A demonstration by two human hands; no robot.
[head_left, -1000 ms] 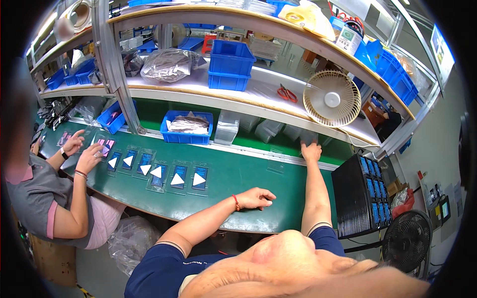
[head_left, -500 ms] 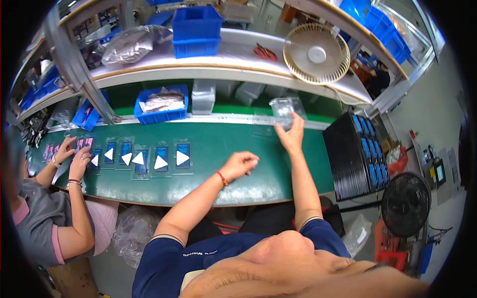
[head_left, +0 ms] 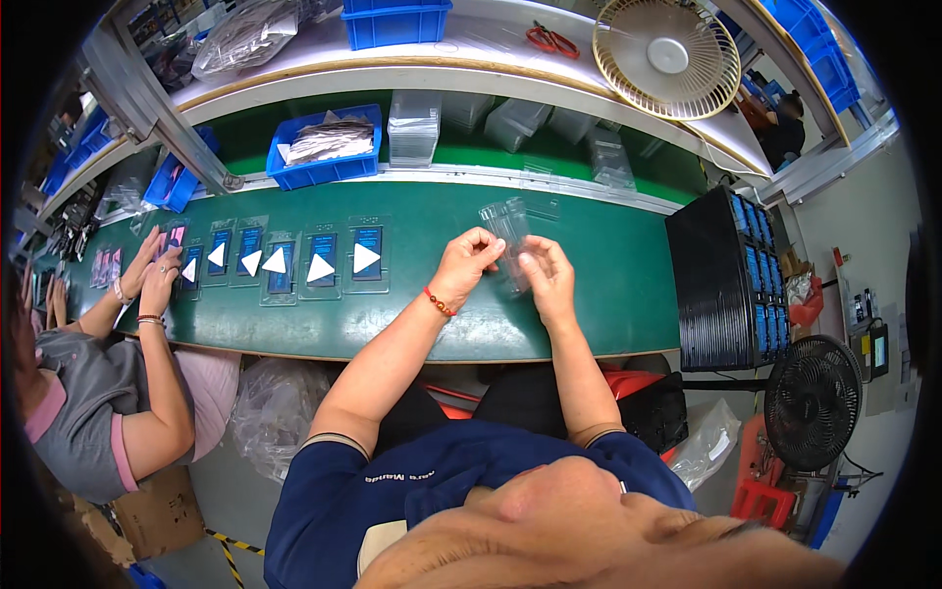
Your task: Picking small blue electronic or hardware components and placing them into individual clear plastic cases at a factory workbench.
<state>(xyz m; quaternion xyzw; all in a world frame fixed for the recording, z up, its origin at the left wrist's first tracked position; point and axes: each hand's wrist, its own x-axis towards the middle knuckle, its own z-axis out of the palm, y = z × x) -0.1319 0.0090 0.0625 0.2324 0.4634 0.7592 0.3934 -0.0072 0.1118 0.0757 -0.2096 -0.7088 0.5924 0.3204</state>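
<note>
hands meet mid-frame over the green belt (head_left: 589, 304) | left hand (head_left: 469, 263) and right hand (head_left: 546, 275) both pinching a clear plastic blister tray (head_left: 510, 236) | tray's long axis runs up-frame, poking above the fingertips, about equally near both | farther up: stacked clear trays (head_left: 412, 128), blue bin (head_left: 324, 147)

Five clear trays with dark blue inserts (head_left: 323, 258) lie in a row on the green worktop (head_left: 608, 285), each beside one of five white triangles (head_left: 365, 257). One clear plastic tray (head_left: 510, 236) is up between two hands. Two fans show: a beige one (head_left: 667, 54) and a black one (head_left: 812, 402). One pair of red scissors (head_left: 551, 39) lies on the shelf.
</note>
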